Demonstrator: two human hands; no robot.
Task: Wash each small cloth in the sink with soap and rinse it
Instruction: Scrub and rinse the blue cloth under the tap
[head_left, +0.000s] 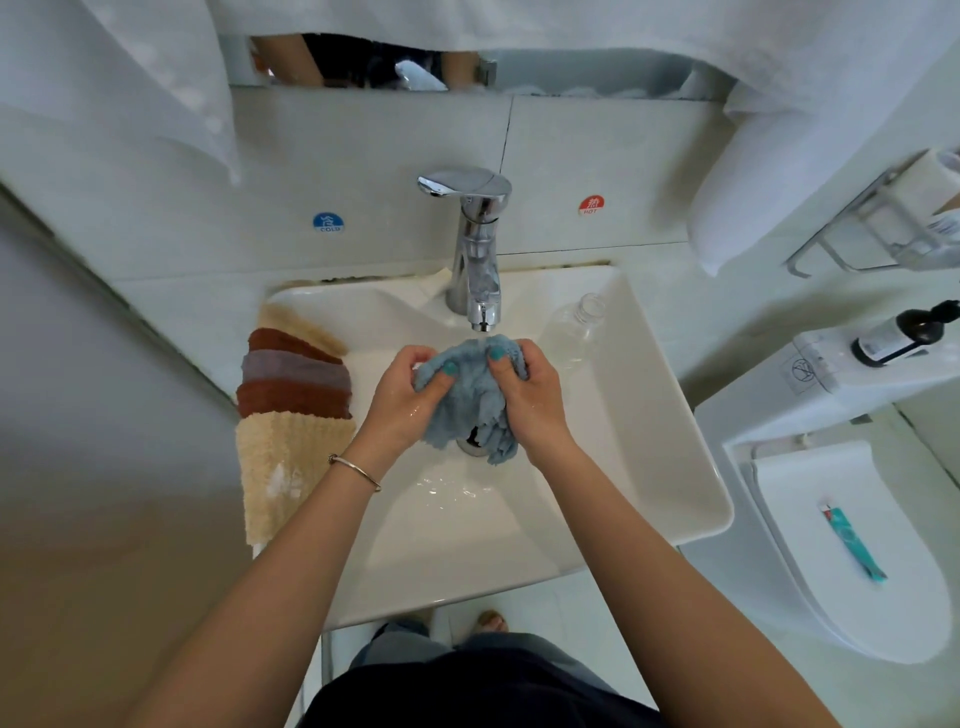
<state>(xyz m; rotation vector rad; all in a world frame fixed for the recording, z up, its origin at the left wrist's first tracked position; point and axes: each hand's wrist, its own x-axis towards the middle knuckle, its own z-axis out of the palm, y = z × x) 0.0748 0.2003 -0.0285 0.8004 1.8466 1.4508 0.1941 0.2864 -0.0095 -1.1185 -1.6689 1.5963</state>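
Currently, the left hand (402, 397) and the right hand (530, 397) both grip one bunched blue cloth (467, 395), fingers curled over its upper edge and thumbs pressed into its front. The cloth sits between the two hands, directly under the spout of the chrome faucet (475, 244), and its lower folds hang down over the drain (474, 441). Both hands look wet, and the left wrist carries a thin bracelet (355, 470).

The hands work above the basin of a white sink (649, 415), where water pools on the floor nearer the body. Left of the left hand, a row of folded cloths (296, 389) in beige, brown and grey lies over the sink's rim. Just beyond the right hand, a clear empty bottle (574, 332) lies on the rim. Well to the right of the right hand stands a toilet (831, 545) with a teal tube (852, 543) on its closed lid and a dark pump bottle (904, 335) on its tank.
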